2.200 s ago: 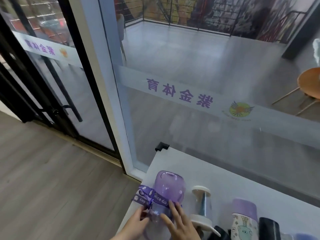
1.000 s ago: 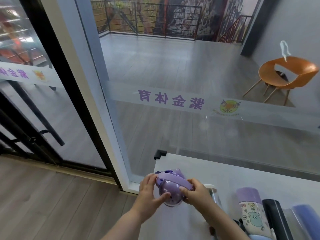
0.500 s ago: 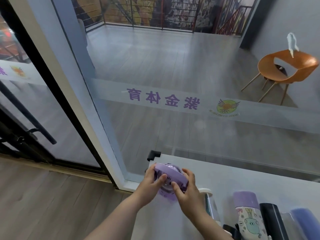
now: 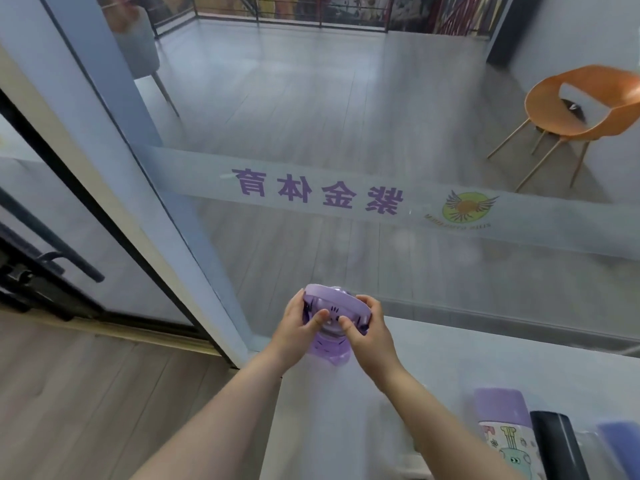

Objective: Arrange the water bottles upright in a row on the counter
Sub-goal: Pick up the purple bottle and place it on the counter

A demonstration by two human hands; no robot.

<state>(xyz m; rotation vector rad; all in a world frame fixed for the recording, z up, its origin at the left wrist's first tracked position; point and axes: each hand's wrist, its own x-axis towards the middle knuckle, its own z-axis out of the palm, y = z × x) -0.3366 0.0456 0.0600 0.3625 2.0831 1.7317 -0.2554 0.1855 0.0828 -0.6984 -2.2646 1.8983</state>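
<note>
at the counter (image 4: 450,358) corner, left hand (image 4: 298,329) and right hand (image 4: 369,332) clasp the purple bottle (image 4: 329,344) lid. beyond the grip lies the edge; a slip could topple it.

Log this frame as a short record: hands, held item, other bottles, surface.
left hand: gripping the left side of the purple bottle's top
right hand: gripping the right side of the same top
purple bottle: upright, near the counter's far left corner, by the glass
counter: pale grey, runs along the glass wall
cartoon bottle: purple cap, at the lower right
black bottle: just right of the cartoon bottle
orange chair: beyond the glass, upper right
</note>
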